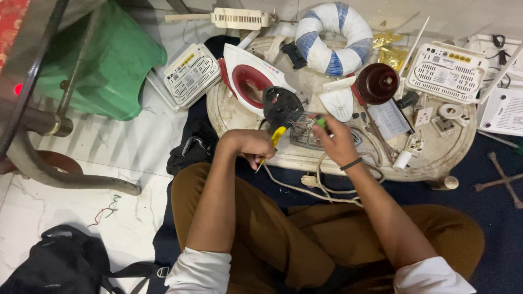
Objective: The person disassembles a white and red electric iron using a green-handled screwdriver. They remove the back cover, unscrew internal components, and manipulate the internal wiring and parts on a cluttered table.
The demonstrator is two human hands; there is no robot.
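Hands: left hand [251,146] and right hand [336,142] work close together at the near edge of a low round table [436,163].
Left hand: fingers curled shut around a yellow-handled screwdriver [274,142], which slants down toward the person's lap.
Right hand: fingers pinched together on a small green tool [321,123]; a dark band circles the wrist.
Work piece: a metal plate with coloured wires [305,133] lies on the table between the two hands, just under the right fingertips.
Iron: a white and red clothes iron [251,76] lies opened on the table, with its black round part [281,105] just above the left hand.
Cord: a pale cord [310,185] hangs from the table edge down over the knees.
Table top: a blue and white wrapped ring [333,38], a dark red round knob [378,83] and a white vented box [445,69] lie farther back.
Floor: a green stool [109,65] stands to the left, and a black bag [60,264] lies near the left knee.
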